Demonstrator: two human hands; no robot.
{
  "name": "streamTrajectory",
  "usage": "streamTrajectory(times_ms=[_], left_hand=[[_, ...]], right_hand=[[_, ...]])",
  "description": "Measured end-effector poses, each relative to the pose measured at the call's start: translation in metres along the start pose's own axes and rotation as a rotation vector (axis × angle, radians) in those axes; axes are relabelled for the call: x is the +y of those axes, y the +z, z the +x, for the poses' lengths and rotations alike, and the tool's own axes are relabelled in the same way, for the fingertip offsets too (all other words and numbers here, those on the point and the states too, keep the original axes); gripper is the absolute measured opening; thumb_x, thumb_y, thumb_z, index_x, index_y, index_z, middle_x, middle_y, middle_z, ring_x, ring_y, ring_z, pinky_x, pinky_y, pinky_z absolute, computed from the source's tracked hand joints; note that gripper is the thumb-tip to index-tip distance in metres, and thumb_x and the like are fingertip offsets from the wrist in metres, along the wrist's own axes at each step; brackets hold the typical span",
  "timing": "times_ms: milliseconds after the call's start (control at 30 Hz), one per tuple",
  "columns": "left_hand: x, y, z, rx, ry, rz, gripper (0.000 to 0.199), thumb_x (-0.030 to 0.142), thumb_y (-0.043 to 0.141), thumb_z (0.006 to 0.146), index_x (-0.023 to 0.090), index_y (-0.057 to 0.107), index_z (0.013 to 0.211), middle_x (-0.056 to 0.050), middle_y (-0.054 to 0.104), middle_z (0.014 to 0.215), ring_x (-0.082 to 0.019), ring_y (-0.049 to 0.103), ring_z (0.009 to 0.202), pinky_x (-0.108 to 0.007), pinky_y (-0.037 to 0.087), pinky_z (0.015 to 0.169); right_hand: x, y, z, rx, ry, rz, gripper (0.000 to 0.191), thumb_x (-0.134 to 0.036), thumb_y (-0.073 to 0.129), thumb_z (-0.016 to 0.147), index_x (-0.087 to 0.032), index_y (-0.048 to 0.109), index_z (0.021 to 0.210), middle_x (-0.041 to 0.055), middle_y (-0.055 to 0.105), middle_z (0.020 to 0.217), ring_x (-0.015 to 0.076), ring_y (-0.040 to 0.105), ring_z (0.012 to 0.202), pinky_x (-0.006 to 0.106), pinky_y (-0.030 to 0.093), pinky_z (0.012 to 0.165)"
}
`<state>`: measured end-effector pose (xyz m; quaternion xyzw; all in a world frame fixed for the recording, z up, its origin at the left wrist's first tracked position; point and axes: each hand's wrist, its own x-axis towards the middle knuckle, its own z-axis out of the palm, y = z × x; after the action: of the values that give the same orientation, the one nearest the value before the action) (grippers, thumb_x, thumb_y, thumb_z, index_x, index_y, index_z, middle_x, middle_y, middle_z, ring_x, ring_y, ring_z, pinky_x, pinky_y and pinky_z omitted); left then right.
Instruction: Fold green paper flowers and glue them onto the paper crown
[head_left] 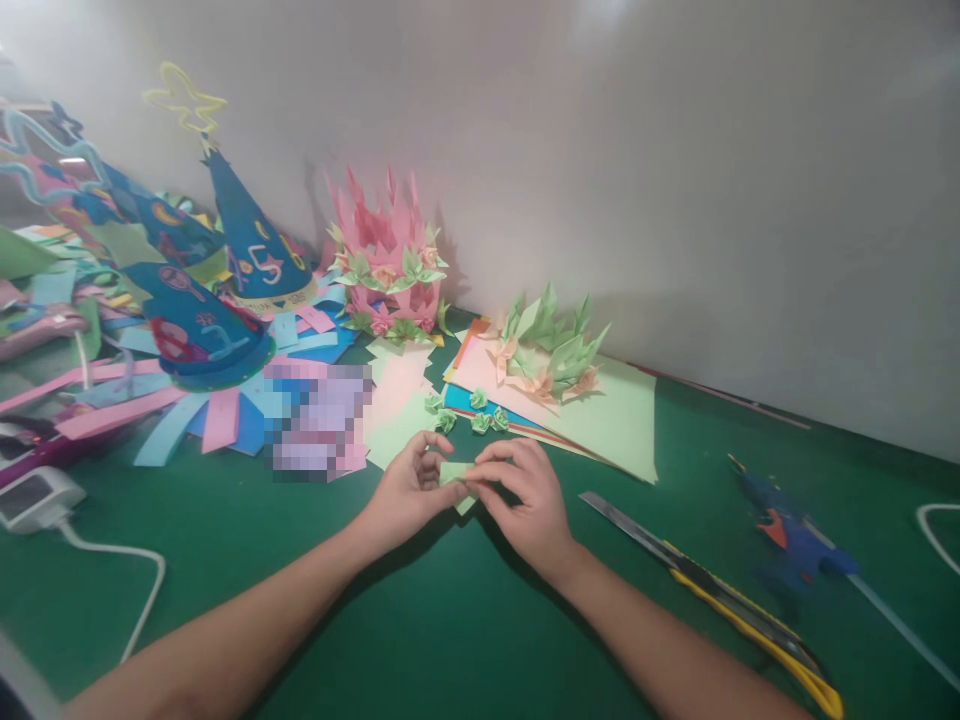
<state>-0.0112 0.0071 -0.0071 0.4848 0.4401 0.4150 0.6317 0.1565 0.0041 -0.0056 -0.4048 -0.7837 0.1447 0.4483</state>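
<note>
Between my two hands is a small piece of light green paper (465,500), partly covered by fingers. My left hand (420,480) pinches its left side with thumb and fingers. On the right, the thumb and fingertips of my right hand (523,495) close on the same paper. Just beyond my hands lie several small folded green paper roses (481,424). Behind them a green paper crown with peach flowers (547,350) rests on a stack of coloured sheets (626,410).
A yellow utility knife (720,590) and a blue glue gun (799,545) lie on the green table (480,640) at right. Pink paper crowns (386,230), blue cone hats (247,225) and paper strips (165,430) crowd the left. A white cable (161,570) crosses the left front.
</note>
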Motion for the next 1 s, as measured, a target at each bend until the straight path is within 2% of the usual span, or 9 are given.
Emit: streamTrajectory(times_ms=[400, 567, 833, 933, 1000], left_hand=[[0.0019, -0.0043, 0.0011, -0.045, -0.059, -0.087, 0.045, 0.031, 0.074, 0.063, 0.022, 0.043, 0.094, 0.011, 0.041, 0.058, -0.005, 0.044, 0.05, -0.018, 0.036, 0.051], [0.0028, -0.0052, 0.0026, -0.049, -0.035, -0.118, 0.045, 0.03, 0.074, 0.064, 0.021, 0.043, 0.095, 0.009, 0.046, 0.062, -0.005, 0.047, 0.052, -0.019, 0.038, 0.054], [0.002, -0.0042, 0.0014, -0.078, 0.023, -0.161, 0.041, 0.028, 0.073, 0.066, 0.02, 0.044, 0.094, 0.006, 0.047, 0.07, -0.006, 0.047, 0.058, -0.019, 0.037, 0.054], [0.0009, -0.0037, 0.0014, -0.071, 0.078, -0.138, 0.039, 0.028, 0.071, 0.068, 0.02, 0.044, 0.094, 0.006, 0.046, 0.069, -0.006, 0.047, 0.058, -0.019, 0.037, 0.055], [0.0005, -0.0034, 0.001, -0.049, 0.112, -0.101, 0.036, 0.027, 0.069, 0.07, 0.02, 0.044, 0.094, 0.007, 0.046, 0.067, -0.007, 0.048, 0.058, -0.019, 0.037, 0.055]], right_hand=[[0.0013, -0.0014, -0.0007, -0.116, -0.026, 0.032, 0.018, -0.014, 0.05, 0.084, -0.025, 0.063, 0.09, 0.0039, 0.059, 0.087, 0.0177, 0.052, 0.083, 0.035, 0.043, 0.076], [0.0044, -0.0019, -0.0016, -0.129, -0.043, 0.054, 0.025, -0.011, 0.047, 0.084, -0.026, 0.062, 0.097, 0.005, 0.057, 0.093, 0.0181, 0.052, 0.087, 0.035, 0.043, 0.077], [0.0071, -0.0023, -0.0031, -0.144, -0.077, 0.066, 0.028, -0.007, 0.046, 0.081, -0.025, 0.06, 0.097, 0.0058, 0.054, 0.1, 0.0186, 0.052, 0.092, 0.036, 0.044, 0.08], [0.0055, -0.0009, -0.0032, -0.095, -0.03, 0.108, 0.022, -0.01, 0.049, 0.08, -0.026, 0.06, 0.091, 0.0048, 0.055, 0.101, 0.0192, 0.053, 0.094, 0.037, 0.044, 0.082], [0.0053, 0.0011, -0.0027, -0.003, 0.061, 0.184, 0.023, -0.015, 0.055, 0.078, -0.026, 0.056, 0.098, 0.0055, 0.054, 0.105, 0.0196, 0.053, 0.095, 0.036, 0.045, 0.081]])
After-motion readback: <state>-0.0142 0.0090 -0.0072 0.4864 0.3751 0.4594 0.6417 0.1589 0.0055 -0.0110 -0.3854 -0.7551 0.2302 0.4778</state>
